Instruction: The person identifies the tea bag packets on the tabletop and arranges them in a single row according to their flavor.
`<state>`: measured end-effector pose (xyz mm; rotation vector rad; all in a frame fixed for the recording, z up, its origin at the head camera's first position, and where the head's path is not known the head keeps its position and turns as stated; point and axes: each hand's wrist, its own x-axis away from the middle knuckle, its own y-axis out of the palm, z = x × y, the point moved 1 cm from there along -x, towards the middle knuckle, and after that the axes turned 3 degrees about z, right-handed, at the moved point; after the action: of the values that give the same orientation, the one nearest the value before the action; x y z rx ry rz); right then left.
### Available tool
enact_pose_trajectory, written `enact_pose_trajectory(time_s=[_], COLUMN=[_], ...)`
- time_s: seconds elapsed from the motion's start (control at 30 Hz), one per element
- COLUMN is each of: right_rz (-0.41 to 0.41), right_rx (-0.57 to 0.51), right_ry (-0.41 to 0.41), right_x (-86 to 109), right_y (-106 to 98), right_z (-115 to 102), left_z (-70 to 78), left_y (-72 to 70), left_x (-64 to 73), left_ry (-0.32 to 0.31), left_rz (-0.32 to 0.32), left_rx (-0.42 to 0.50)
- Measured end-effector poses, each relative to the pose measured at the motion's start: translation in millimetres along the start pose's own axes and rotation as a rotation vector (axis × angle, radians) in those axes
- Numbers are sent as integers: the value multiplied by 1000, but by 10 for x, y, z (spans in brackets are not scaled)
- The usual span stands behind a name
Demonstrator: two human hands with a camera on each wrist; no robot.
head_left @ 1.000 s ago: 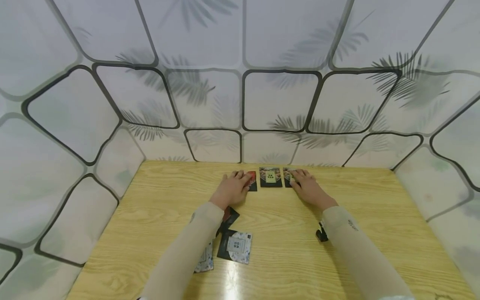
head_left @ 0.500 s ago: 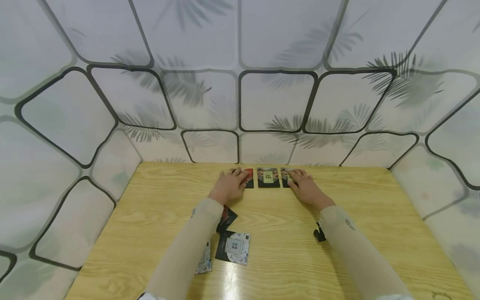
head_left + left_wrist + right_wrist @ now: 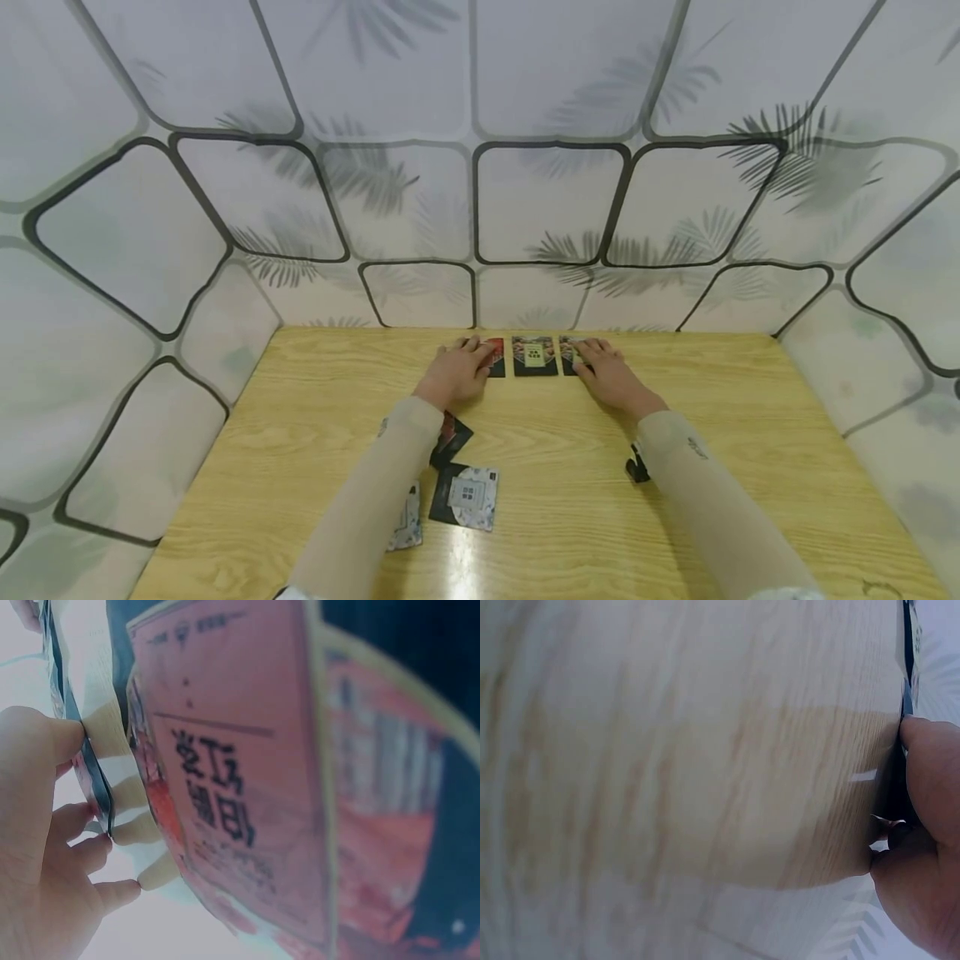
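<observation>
In the head view three flat printed packets lie in a row along the table's back edge. My left hand [image 3: 456,372] rests over the left one, a red and black packet [image 3: 497,358]. The left wrist view shows its thumb at the packet's near edge and the fingertips down on the table. Between the hands lies a black packet with a yellow-green label [image 3: 534,356]. My right hand [image 3: 611,373] rests on the similar right packet [image 3: 567,357], partly covering it; in the right wrist view its thumb [image 3: 930,765] touches that packet's edge.
Nearer on the wooden table [image 3: 555,517] lie a dark red packet [image 3: 450,439], a grey-white and black packet [image 3: 467,497], and another pale packet [image 3: 408,523] partly under the left sleeve. A small black object [image 3: 637,467] shows beside the right sleeve. A patterned wall [image 3: 540,200] stands behind.
The left hand and its red packet have shifted slightly up toward the back edge, bringing that packet nearly level with the middle one. The right hand stays on its packet. The head view drifts slightly.
</observation>
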<state>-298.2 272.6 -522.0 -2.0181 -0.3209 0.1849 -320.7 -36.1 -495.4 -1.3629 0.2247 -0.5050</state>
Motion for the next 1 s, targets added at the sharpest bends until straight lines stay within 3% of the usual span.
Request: enact_pose_trajectory(time_s=[0.5, 0.67, 0.83, 1.0], right_rz=[0, -14, -11, -13], right_rx=[5, 89, 187, 169], right_ry=[7, 9, 7, 7], right_x=[5, -6, 16, 12], right_y=[0, 64, 86, 67], right_z=[-26, -19, 13, 21], left_z=[-98, -180, -226, -271], left_y=[37, 23, -114, -199], left_x=[82, 271, 542, 870], left_ry=[36, 50, 67, 123], left_rz=[38, 29, 15, -10], left_rx=[-26, -37, -40, -22])
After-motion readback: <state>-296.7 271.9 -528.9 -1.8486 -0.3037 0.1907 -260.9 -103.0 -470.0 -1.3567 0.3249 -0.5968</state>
